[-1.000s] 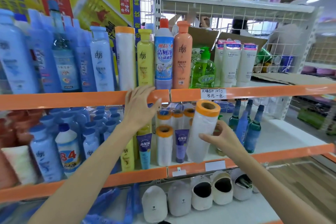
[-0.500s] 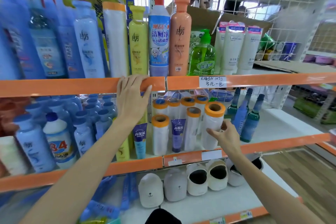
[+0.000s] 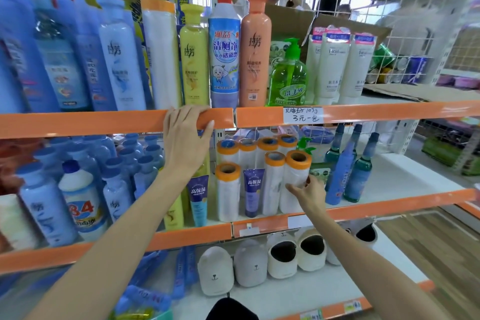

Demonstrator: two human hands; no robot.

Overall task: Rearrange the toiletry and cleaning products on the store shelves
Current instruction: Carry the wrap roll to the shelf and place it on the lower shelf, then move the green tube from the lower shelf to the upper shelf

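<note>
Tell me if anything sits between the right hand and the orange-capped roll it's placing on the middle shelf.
Nothing visible does. The right hand already touches the roll, fingers on its side. The roll stands upright on the middle shelf, beside another roll on its left, with blue bottles to its right, apart from it.

Bear-faced slippers point(image 3: 250, 262), perhaps; cardboard box point(image 3: 291, 21).

Seven orange-capped rolls point(image 3: 296, 179) on the middle shelf, two purple tubes point(image 3: 253, 195), three white face-wash tubes point(image 3: 331, 65) above (blue bottles uncountable).
</note>
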